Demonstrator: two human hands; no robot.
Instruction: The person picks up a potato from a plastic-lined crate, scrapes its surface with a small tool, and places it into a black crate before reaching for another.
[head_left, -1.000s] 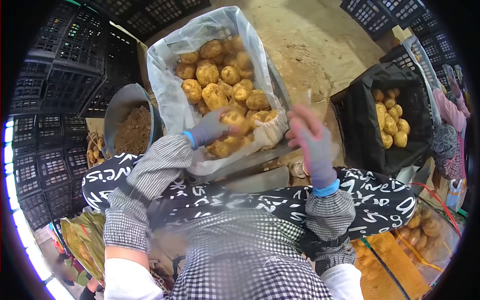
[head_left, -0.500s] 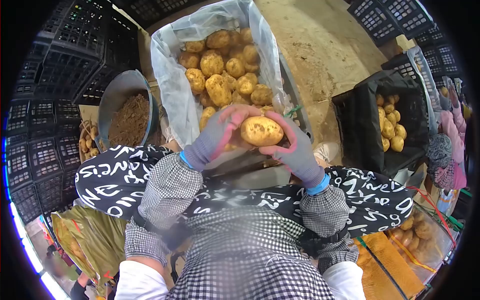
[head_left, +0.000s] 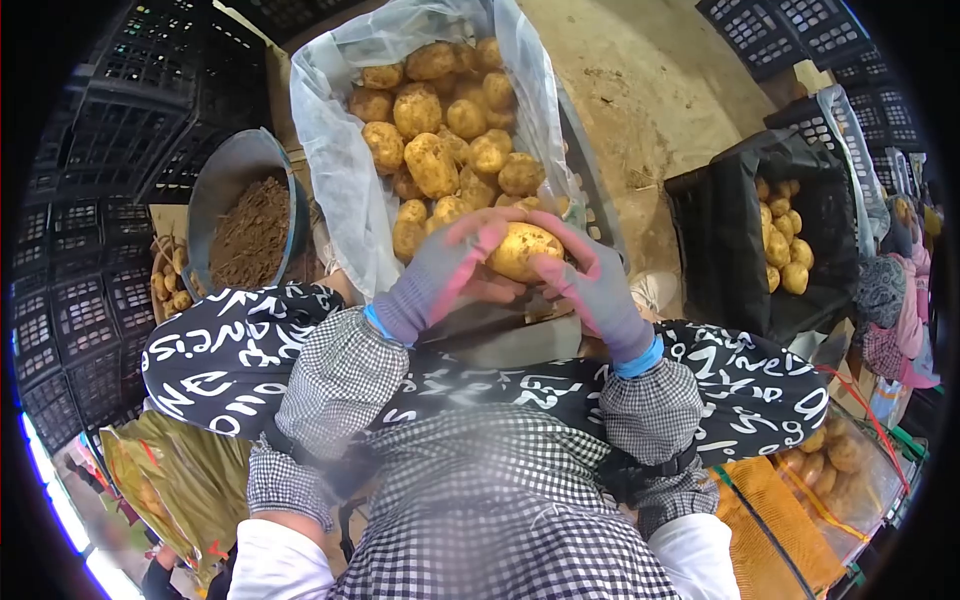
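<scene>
A yellow potato (head_left: pixel 522 251) with brown specks is held between my two gloved hands in front of my lap. My left hand (head_left: pixel 452 268), in a grey and pink glove, curls against its left side with the fingertips touching it. My right hand (head_left: pixel 592 283) grips the right side, thumb on the near face and fingers over the top. Just beyond my hands, a crate lined with a whitish plastic sheet (head_left: pixel 338 165) holds many soil-marked potatoes (head_left: pixel 432 165). The potato's underside is hidden.
At left stands a bucket (head_left: pixel 203 215) of brown soil (head_left: pixel 252 235), beside stacked black crates (head_left: pixel 140 95). To the right is a black-lined crate (head_left: pixel 715 225) with potatoes (head_left: pixel 788 235). A clear bag of potatoes (head_left: pixel 835 460) and orange mesh (head_left: pixel 775 530) lie near right. A person in pink (head_left: pixel 918 290) is at far right.
The potato has been turned and tilted between my hands. My right thumb has moved up onto its near face, and my left fingers have shifted around it. The view has shifted slightly.
</scene>
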